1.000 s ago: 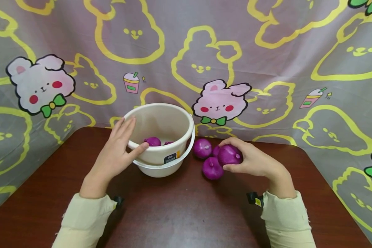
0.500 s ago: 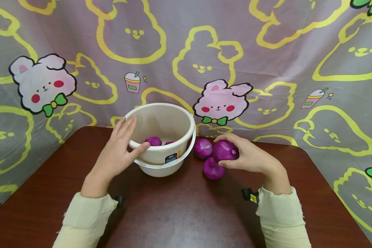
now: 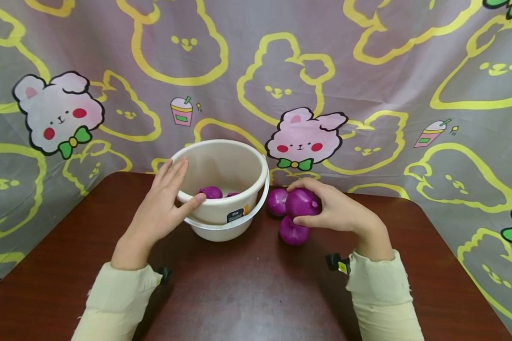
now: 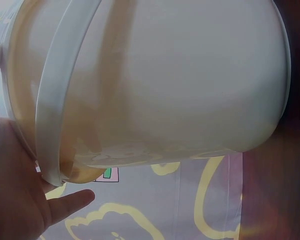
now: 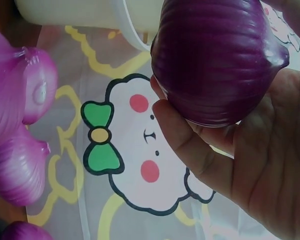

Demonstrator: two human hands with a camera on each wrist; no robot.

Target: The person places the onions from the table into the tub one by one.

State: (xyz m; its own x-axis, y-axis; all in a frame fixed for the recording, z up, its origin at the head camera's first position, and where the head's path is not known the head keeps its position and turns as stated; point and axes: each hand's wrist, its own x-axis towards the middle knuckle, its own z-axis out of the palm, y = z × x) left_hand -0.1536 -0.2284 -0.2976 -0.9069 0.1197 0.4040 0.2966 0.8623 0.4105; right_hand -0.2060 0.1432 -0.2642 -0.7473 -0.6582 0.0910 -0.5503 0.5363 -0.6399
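A beige bucket [image 3: 213, 213] with a pale handle [image 3: 251, 215] stands on the table, two purple onions [image 3: 211, 192] partly visible inside. My left hand [image 3: 155, 203] rests on its left rim, fingers fairly straight and the thumb over the front rim. In the left wrist view, one finger [image 4: 72, 204] sticks out past the bucket. My right hand [image 3: 341, 206] grips a purple onion [image 5: 215, 60] between thumb and fingers, above the table group. Near it lie a left onion [image 3: 277, 202] and a front onion [image 3: 294, 231]; the right wrist view shows another onion [image 5: 17, 167] there.
A dark reddish-brown tabletop [image 3: 256, 293] extends in front of both hands. A grey curtain [image 3: 222, 94] with yellow outlines and cartoon rabbits hangs right behind the bucket and onions.
My right hand has moved left with its onion, now over the onions on the table and hiding one behind it. My left hand and the bucket have stayed in place.
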